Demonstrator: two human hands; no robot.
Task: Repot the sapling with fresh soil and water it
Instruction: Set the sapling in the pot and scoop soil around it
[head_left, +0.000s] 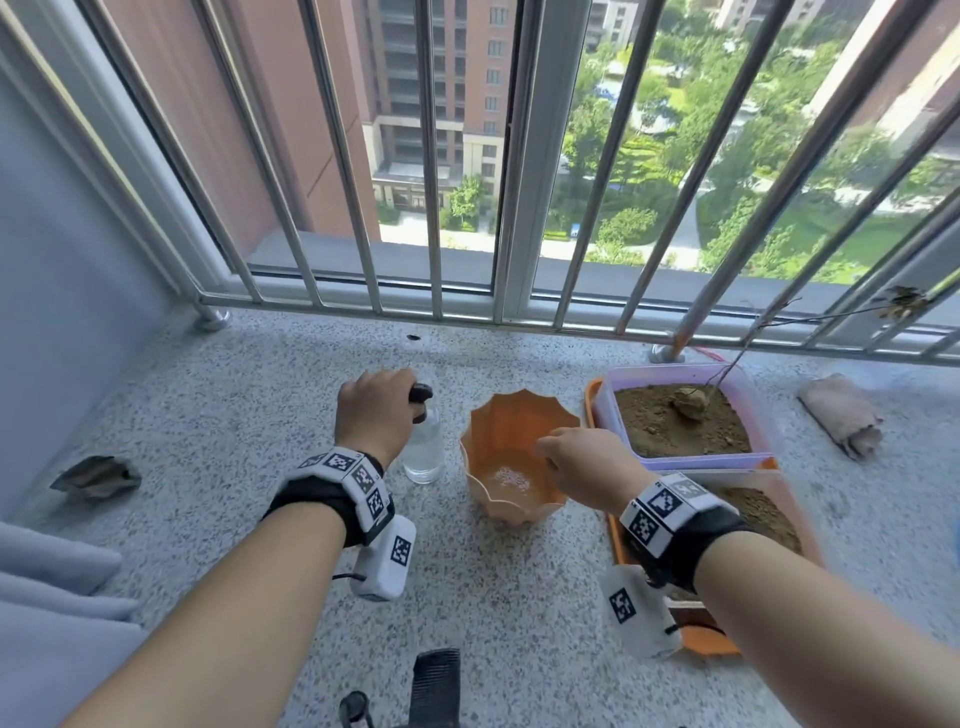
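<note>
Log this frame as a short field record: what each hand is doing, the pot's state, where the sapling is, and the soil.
left hand: grips the black head of the clear spray bottle, which stands on the ledge
right hand: fingers curled at the rim of the orange pot
pot: upright, no soil in it
sapling: still in the far soil tub
second soil tub: nearer, partly hidden by the right arm

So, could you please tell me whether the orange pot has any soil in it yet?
No soil yet: the orange pot stands upright, and its bare orange bottom shows inside.
</note>
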